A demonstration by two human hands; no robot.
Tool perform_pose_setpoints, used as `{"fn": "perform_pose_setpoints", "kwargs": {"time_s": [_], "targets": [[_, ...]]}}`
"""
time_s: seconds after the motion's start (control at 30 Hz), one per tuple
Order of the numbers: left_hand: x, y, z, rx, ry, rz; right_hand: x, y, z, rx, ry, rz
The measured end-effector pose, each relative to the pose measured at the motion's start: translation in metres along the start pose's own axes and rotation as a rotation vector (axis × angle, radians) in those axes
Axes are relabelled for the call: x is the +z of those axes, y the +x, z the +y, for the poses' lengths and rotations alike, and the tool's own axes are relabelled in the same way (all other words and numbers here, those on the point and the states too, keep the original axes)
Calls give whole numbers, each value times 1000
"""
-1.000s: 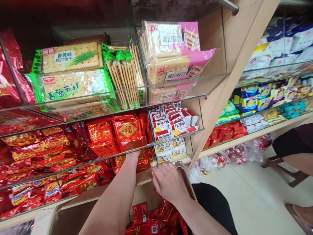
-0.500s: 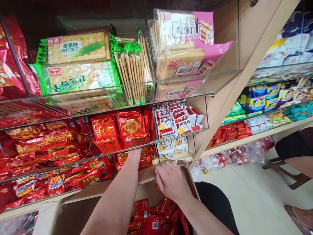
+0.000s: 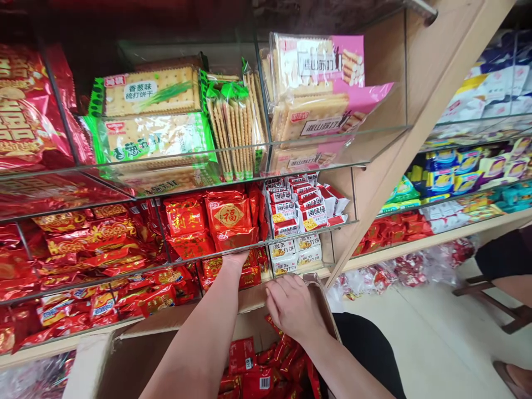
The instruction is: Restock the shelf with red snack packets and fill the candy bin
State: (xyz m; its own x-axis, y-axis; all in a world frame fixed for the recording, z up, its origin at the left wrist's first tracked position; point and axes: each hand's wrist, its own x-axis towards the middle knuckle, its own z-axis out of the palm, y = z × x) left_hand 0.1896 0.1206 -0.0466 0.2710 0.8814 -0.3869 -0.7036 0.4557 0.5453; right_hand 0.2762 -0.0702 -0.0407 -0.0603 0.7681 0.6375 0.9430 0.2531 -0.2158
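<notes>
My left hand reaches into a lower shelf compartment of red packets, beneath the glass ledge. Its fingers are hidden there, so I cannot tell what they touch. My right hand is closed over the far rim of an open cardboard box, fingers together and bent across the edge. Inside the box lies a loose heap of shiny red packets, partly covered by my forearms. Just above my left hand, a red packet with a gold emblem stands behind the glass.
White-and-red snack packets fill the compartment to the right. Scallion crackers and pink-wrapped crackers sit on the shelf above. Glass dividers and a slanted wooden post bound the compartments. Another person's leg and a stool are at right.
The view has turned slightly left, so the shelf goods appear shifted right. My left hand stays in the compartment and my right hand stays on the box rim.
</notes>
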Motion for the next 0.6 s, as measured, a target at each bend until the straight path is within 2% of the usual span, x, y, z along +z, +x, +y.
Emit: {"fn": "perform_pose_setpoints", "kwargs": {"time_s": [0.13, 0.27, 0.43, 0.53, 0.6], "targets": [[0, -7, 0, 17, -19, -30, 2, -2, 0, -2, 3, 7], [0, -19, -4, -57, 61, -80, 0, -4, -3, -21, -3, 51], [0, -27, -21, -221, 346, -55, -2, -4, -6, -49, -10, 82], [3, -34, -29, -250, 550, -11, 1, -6, -3, -52, -1, 88], [6, -47, -25, -232, 656, -20, 4, -9, -1, -58, 3, 84]]}}
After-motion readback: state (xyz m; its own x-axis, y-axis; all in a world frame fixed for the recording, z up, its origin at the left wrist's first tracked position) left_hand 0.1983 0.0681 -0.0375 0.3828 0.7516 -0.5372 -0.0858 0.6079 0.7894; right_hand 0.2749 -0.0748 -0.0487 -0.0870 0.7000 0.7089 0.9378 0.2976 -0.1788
